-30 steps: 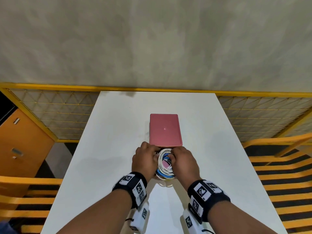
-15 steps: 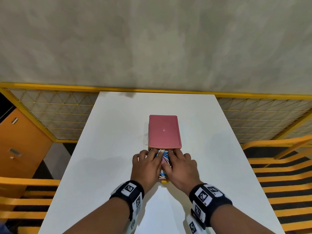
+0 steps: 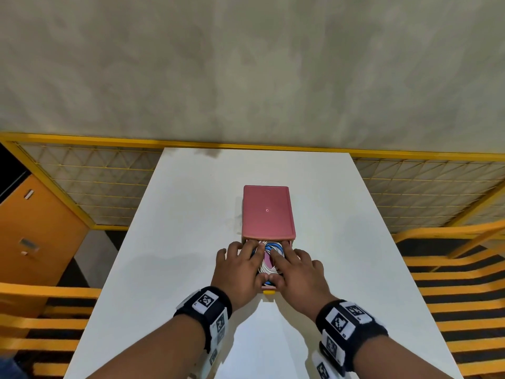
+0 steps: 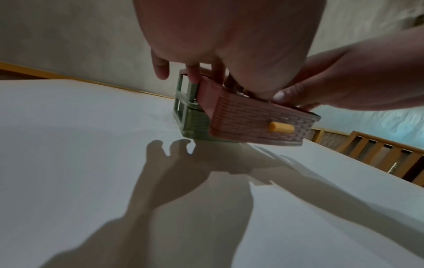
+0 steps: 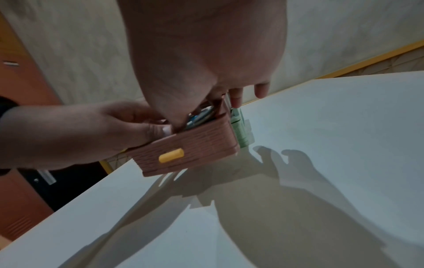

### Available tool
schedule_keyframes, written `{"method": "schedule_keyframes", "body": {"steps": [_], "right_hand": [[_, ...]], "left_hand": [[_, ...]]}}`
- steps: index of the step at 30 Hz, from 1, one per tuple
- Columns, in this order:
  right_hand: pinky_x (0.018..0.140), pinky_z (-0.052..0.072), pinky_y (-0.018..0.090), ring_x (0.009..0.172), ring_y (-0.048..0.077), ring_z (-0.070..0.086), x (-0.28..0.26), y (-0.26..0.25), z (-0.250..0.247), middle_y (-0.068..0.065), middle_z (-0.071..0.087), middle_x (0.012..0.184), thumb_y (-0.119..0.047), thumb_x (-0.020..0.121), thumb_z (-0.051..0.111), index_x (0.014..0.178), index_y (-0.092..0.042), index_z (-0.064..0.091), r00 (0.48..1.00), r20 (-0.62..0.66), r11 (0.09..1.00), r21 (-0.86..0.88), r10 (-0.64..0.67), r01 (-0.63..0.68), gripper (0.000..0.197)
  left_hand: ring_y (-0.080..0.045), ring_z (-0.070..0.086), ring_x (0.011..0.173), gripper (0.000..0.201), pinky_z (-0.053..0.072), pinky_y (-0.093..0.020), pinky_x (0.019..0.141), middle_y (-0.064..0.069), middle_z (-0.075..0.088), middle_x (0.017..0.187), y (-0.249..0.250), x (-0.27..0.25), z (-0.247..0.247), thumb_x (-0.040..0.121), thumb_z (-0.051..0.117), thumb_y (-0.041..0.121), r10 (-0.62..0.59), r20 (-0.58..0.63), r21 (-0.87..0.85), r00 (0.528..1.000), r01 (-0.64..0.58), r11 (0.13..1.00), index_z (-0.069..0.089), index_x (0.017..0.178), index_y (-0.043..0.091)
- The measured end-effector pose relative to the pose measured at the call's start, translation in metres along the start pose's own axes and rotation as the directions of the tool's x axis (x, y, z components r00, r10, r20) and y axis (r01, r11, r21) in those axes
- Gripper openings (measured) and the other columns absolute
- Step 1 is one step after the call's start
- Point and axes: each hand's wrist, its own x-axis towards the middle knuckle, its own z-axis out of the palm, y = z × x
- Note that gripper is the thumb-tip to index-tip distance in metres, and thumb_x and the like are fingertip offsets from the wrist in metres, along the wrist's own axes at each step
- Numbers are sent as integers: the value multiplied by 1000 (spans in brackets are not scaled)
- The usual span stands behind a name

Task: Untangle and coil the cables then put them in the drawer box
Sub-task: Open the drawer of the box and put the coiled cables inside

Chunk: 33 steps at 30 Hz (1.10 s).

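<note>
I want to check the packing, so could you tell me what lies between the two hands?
In the head view, the coiled cables lie in the open pink drawer, between the left hand and right hand, both pressing on them.

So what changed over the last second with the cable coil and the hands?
The white and blue cable coil, gripped above the open pink drawer a second ago, now lies inside it. The left hand and right hand let go and flattened, pressing it down. The drawer box and the drawer, pulled out, stayed put.
</note>
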Motion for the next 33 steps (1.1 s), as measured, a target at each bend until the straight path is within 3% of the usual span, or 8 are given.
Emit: {"method": "schedule_keyframes", "body": {"steps": [4,8,13,16,18,21,25,33], "right_hand": [[106,35,34,138,15,32,-14,13,-11,-11,30,153,-60,77,56,147,-36,34,994,-102,939,340,-26,59,77],[114,20,22,142,-4,2,-25,27,-6,-23,-4,156,-56,61,77,152,-44,-10,996,49,869,493,-78,44,126],[84,30,-7,111,-25,41,-17,22,-22,-42,32,130,-24,76,78,130,-54,10,1000,28,677,736,-13,-12,92],[85,42,2,112,-15,54,-10,19,-27,-33,54,128,-21,74,75,137,-54,26,996,27,603,797,-82,28,86],[86,47,11,114,-11,56,-6,20,-24,-36,56,123,-19,72,76,132,-55,31,998,35,591,807,-55,5,83],[91,53,28,124,1,52,-1,22,-15,-37,46,127,-22,69,80,132,-49,30,993,47,584,805,111,-104,85],[110,37,30,140,9,33,16,30,-12,-17,28,149,-31,75,81,156,-21,14,973,87,634,746,213,-205,106],[79,45,25,98,16,63,45,24,-7,-6,68,105,-12,84,63,119,-20,62,910,-61,641,729,409,-239,36]], "left_hand": [[-41,27,143,96,29,-63,109,-11,22,163,-11,-16,3,77,43,80,13,132,-36,991,-8,999,26,153,23],[-31,-11,152,120,10,-56,120,-7,-26,163,-22,-22,2,69,59,73,-30,251,-101,967,56,993,-15,153,30],[-20,31,146,126,38,-43,111,1,19,164,-26,-7,-4,60,77,55,-107,217,-498,970,204,843,-1,155,29],[-11,41,136,120,41,-29,107,7,36,150,-28,-5,-7,60,83,42,-86,219,-636,972,209,743,1,147,50],[-4,38,133,125,38,-22,103,7,32,150,-30,-3,-8,63,86,36,-128,228,-679,965,252,690,0,153,37],[2,32,124,130,35,-18,100,9,26,145,-27,4,-13,67,88,26,-147,238,-687,960,273,673,-7,155,21],[-7,41,125,103,40,-23,100,8,35,133,-19,22,-23,67,85,23,-153,130,-739,980,199,644,21,148,37],[-18,62,106,52,53,-39,91,6,59,112,-18,44,-12,71,70,9,-444,64,-722,894,348,597,57,117,27]]}}
